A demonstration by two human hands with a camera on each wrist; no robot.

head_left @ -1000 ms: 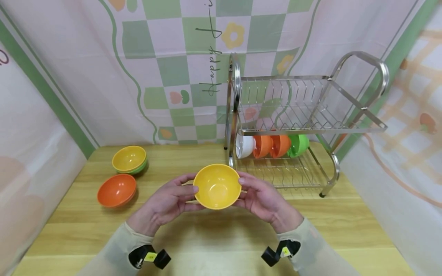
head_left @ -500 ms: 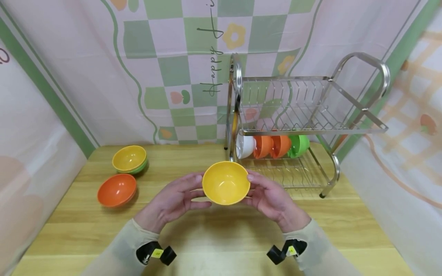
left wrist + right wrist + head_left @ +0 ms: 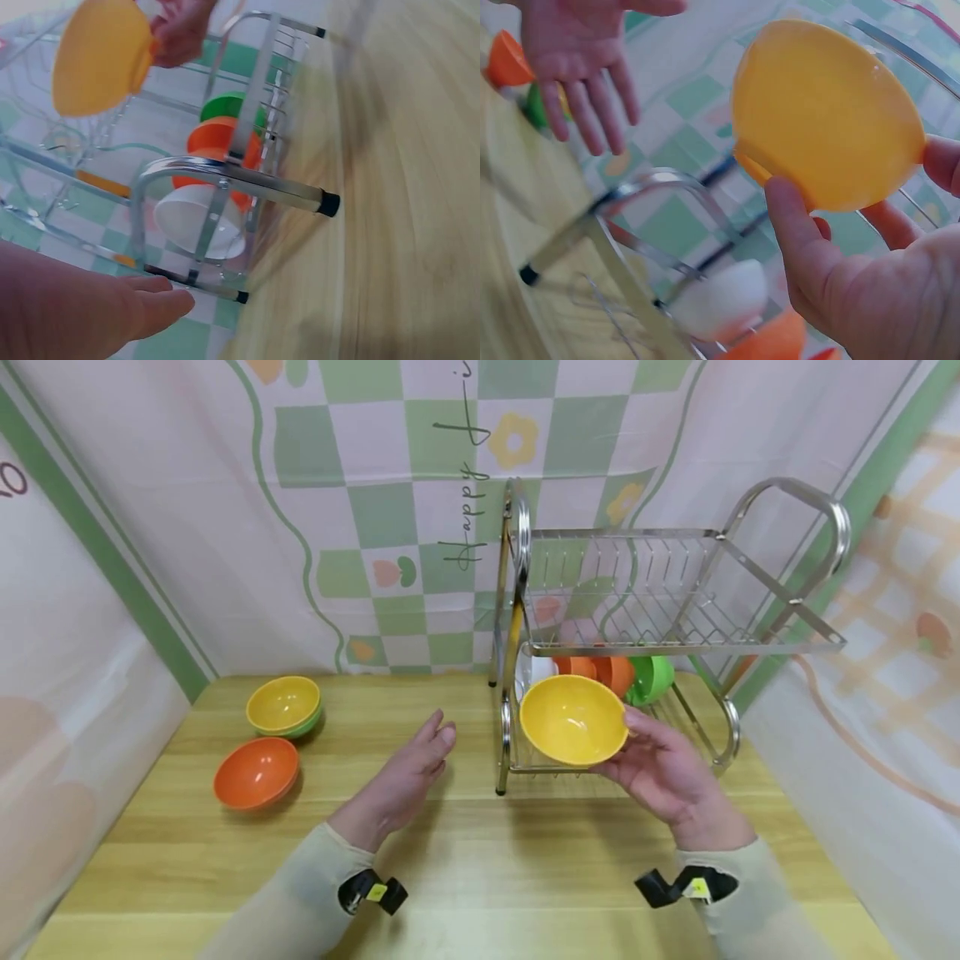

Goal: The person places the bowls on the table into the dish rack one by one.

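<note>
My right hand (image 3: 671, 777) grips a yellow bowl (image 3: 573, 720) by its right side, thumb at the rim and fingers beneath, as the right wrist view also shows. The bowl is held in front of the dish rack (image 3: 615, 650), its inside facing me. My left hand (image 3: 405, 781) hovers left of the rack with straight fingers, touching nothing. On the rack's lower tier a white bowl (image 3: 199, 221), two orange bowls (image 3: 615, 675) and a green bowl (image 3: 651, 679) stand on their sides. The held bowl partly hides them in the head view.
At the table's left, another yellow bowl (image 3: 283, 703) sits stacked in a green bowl (image 3: 306, 727). An orange bowl (image 3: 257, 773) lies in front of them. The rack's metal upper tier (image 3: 686, 650) overhangs the lower one. Printed curtains (image 3: 375, 510) surround the wooden table (image 3: 465, 877).
Both hands held the yellow bowl earlier; the left has let go and stays behind. The right hand has carried the bowl right and away from me, to the front of the rack.
</note>
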